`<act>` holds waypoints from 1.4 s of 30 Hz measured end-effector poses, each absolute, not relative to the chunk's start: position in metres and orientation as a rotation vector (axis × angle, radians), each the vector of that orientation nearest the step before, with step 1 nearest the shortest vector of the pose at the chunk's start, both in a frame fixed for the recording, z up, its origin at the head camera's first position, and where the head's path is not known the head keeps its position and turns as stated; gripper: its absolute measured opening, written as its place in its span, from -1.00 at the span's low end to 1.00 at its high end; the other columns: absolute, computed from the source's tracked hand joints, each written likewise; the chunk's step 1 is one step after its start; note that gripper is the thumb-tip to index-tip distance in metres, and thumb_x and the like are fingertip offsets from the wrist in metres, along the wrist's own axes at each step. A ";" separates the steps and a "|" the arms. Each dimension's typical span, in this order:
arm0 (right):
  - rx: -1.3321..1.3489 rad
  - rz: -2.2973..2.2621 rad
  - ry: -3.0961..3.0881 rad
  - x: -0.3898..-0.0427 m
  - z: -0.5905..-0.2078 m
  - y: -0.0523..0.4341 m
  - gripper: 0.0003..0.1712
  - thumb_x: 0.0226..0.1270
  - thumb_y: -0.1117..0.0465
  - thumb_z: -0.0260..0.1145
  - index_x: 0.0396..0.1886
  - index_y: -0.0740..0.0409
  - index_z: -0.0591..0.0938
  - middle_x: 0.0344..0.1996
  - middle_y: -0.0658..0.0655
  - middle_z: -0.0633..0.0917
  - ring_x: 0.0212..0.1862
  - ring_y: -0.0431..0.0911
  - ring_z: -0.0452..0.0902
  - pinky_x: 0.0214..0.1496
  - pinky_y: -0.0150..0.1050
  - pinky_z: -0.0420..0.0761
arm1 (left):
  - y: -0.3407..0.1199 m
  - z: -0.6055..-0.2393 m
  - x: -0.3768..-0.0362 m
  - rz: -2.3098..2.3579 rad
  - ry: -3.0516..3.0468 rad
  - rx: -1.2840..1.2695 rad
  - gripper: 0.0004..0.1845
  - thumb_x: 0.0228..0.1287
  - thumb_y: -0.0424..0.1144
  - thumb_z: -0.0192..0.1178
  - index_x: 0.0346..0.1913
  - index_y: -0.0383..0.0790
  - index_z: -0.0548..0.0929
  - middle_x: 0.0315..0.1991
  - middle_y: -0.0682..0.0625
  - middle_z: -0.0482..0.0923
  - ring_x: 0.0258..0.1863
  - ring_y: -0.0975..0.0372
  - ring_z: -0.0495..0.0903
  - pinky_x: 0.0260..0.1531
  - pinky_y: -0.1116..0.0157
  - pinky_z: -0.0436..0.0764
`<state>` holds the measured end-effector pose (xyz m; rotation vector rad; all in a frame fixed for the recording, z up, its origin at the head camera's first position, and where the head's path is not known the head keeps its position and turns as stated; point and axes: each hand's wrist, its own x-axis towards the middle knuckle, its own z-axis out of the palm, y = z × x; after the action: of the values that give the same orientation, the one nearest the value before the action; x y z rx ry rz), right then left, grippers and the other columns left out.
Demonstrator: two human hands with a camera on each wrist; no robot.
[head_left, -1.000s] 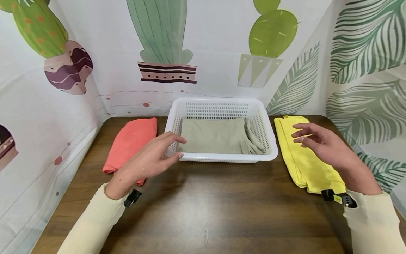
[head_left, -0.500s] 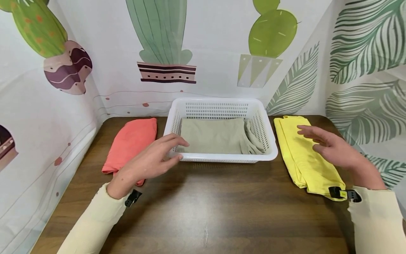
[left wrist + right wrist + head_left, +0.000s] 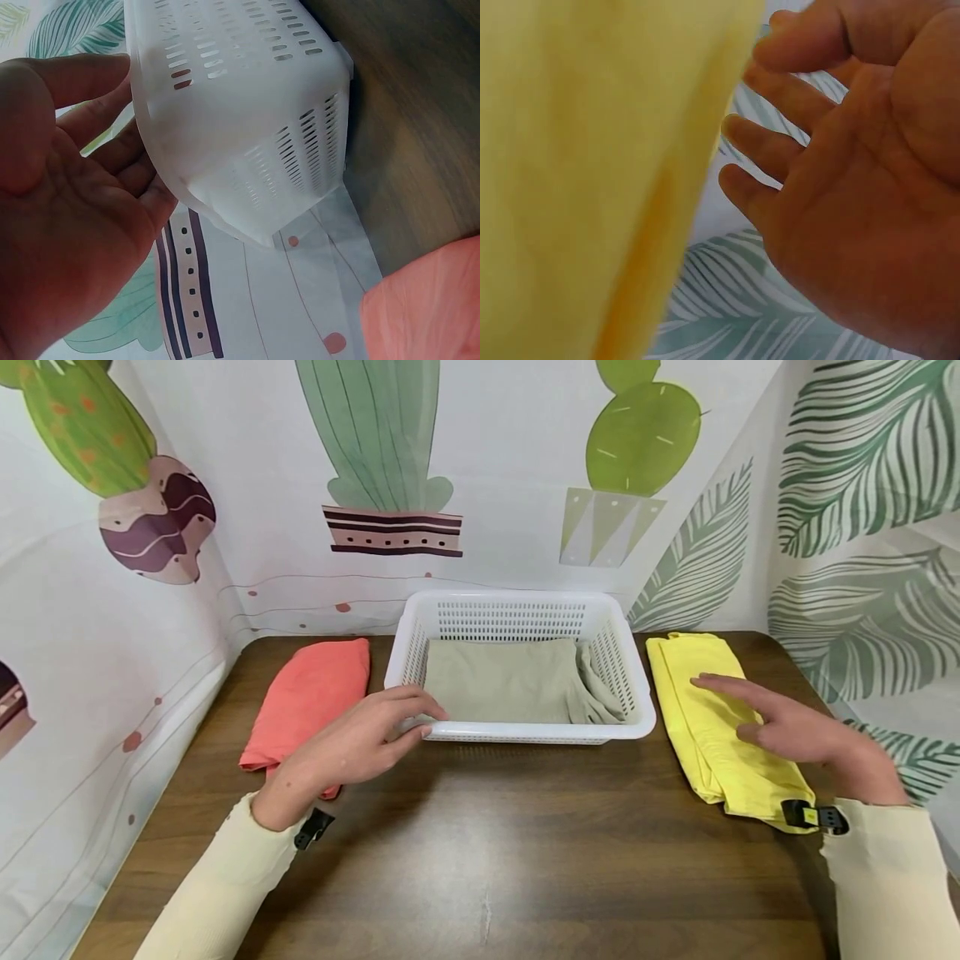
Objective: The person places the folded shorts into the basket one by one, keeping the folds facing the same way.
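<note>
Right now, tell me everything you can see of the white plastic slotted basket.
The white plastic slotted basket is rectangular, with a rolled rim and rows of slots in its sloping walls. It stands upright at the back middle of the brown wooden table, between a folded coral cloth and a folded yellow cloth. A folded grey-green cloth lies flat inside. The left hand has its fingertips at the near left corner; contact is not certain.
</note>
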<state>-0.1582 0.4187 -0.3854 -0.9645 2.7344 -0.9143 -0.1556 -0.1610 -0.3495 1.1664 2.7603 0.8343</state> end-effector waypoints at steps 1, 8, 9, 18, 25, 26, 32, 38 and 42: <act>-0.958 -0.914 2.720 -0.158 -0.386 0.419 0.04 0.11 0.69 0.22 0.65 0.22 0.25 0.56 -0.51 0.10 0.52 -0.60 -0.11 0.35 -0.75 -0.04 | -0.161 -0.350 -0.155 0.833 2.759 1.166 -0.76 0.54 -0.31 0.24 0.14 -0.02 0.72 0.12 0.20 0.63 0.12 0.31 0.61 0.16 0.15 0.64; -0.968 -0.858 2.735 -0.158 -0.391 0.419 0.03 0.05 0.69 0.27 0.61 0.26 0.30 0.55 -0.58 0.00 0.53 -0.61 -0.20 0.36 -0.75 -0.13 | -0.163 -0.351 -0.155 0.818 2.757 1.154 -0.78 0.57 -0.26 0.23 0.15 0.01 0.72 0.11 0.21 0.64 0.11 0.32 0.59 0.15 0.15 0.64; -0.962 -0.839 2.748 -0.159 -0.392 0.419 0.03 0.05 0.69 0.27 0.61 0.25 0.31 0.55 -0.60 -0.02 0.52 -0.62 -0.20 0.35 -0.76 -0.14 | -0.163 -0.351 -0.155 0.815 2.758 1.152 -0.78 0.57 -0.26 0.23 0.15 0.01 0.72 0.11 0.22 0.64 0.11 0.32 0.59 0.15 0.16 0.63; -0.919 -0.789 2.769 -0.163 -0.395 0.420 -0.06 0.16 0.63 0.29 0.59 0.21 0.36 0.53 -0.63 -0.04 0.49 -0.63 -0.20 0.32 -0.75 -0.14 | -0.166 -0.351 -0.158 0.809 2.738 1.189 -0.75 0.59 -0.27 0.21 0.19 -0.03 0.73 0.12 0.17 0.66 0.13 0.30 0.59 0.17 0.14 0.63; -0.920 -0.789 2.785 -0.164 -0.399 0.421 -0.20 0.28 0.57 0.30 0.54 0.23 0.41 0.52 -0.64 -0.02 0.49 -0.62 -0.18 0.34 -0.72 -0.15 | -0.166 -0.351 -0.159 0.809 2.717 1.175 -0.74 0.60 -0.28 0.20 0.20 -0.01 0.72 0.13 0.20 0.66 0.15 0.30 0.58 0.20 0.14 0.61; -0.916 -0.791 2.785 -0.163 -0.400 0.421 -0.21 0.30 0.56 0.30 0.54 0.23 0.40 0.51 -0.65 -0.03 0.49 -0.63 -0.19 0.33 -0.72 -0.15 | -0.166 -0.350 -0.159 0.809 2.711 1.173 -0.74 0.60 -0.27 0.20 0.21 -0.01 0.71 0.13 0.20 0.66 0.16 0.30 0.57 0.21 0.14 0.61; -0.939 -0.784 2.808 -0.160 -0.400 0.421 -0.26 0.37 0.53 0.29 0.53 0.25 0.40 0.58 -0.47 0.04 0.51 -0.60 -0.16 0.34 -0.72 -0.13 | -0.166 -0.351 -0.160 0.816 2.704 1.172 -0.74 0.61 -0.28 0.19 0.21 -0.01 0.72 0.13 0.20 0.66 0.17 0.29 0.57 0.22 0.13 0.60; -0.829 -0.759 2.794 -0.154 -0.399 0.421 -0.26 0.45 0.46 0.30 0.58 0.14 0.37 0.61 0.35 0.21 0.56 -0.46 -0.15 0.36 -0.69 -0.19 | -0.164 -0.351 -0.162 0.807 2.698 1.172 -0.74 0.60 -0.27 0.19 0.21 0.00 0.71 0.13 0.20 0.66 0.17 0.29 0.57 0.23 0.14 0.58; -0.805 -0.749 2.791 -0.152 -0.399 0.419 -0.27 0.48 0.42 0.31 0.59 0.13 0.37 0.59 0.44 0.22 0.62 -0.32 -0.12 0.36 -0.68 -0.19 | -0.165 -0.350 -0.162 0.816 2.697 1.164 -0.74 0.59 -0.29 0.21 0.20 -0.01 0.72 0.11 0.21 0.66 0.14 0.30 0.57 0.21 0.15 0.58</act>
<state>-0.1524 0.4191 -0.3986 -0.8052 2.7911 -0.7487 -0.1621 -0.1646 -0.3503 1.1644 2.6965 0.8163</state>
